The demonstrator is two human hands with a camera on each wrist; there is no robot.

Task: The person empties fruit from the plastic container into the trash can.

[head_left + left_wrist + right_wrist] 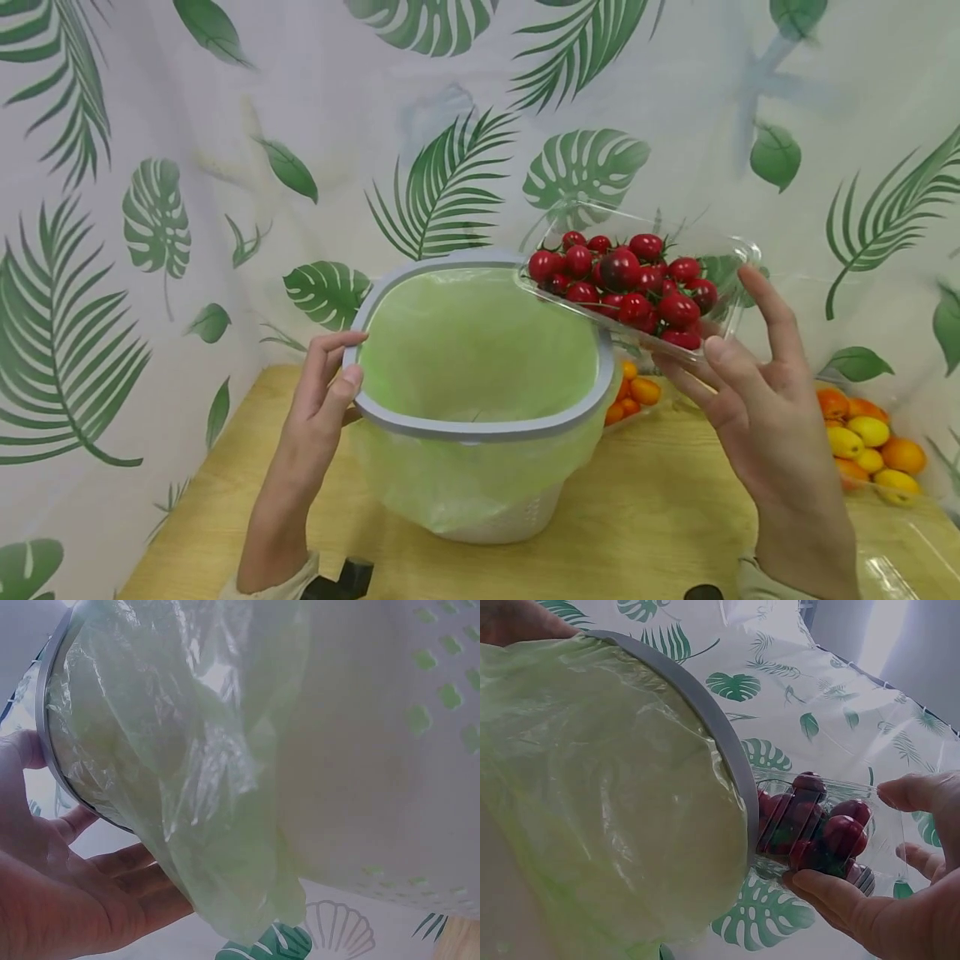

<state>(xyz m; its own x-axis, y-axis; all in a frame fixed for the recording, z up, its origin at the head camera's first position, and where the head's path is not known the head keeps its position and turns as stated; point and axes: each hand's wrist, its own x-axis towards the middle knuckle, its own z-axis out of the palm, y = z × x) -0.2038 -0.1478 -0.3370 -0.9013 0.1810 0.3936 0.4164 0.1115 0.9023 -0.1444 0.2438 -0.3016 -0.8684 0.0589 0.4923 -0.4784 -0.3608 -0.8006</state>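
Left hand point(315, 400) pinching bin point(483, 431) by left rim; right hand point(761, 417) clamping clear box point(738, 243) of red tomatoes point(626, 279) above bin's right side. Only head view showing orange fruit point(643, 391) right of bin; right-wrist view showing box's ribbed plastic.

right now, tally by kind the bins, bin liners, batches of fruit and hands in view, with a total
Bins: 1 (grey-rimmed bin)
Bin liners: 1 (green liner)
Fruit batches: 3 (red batch, orange batch, yellow-and-orange batch)
Hands: 2 (left hand, right hand)
Total: 7
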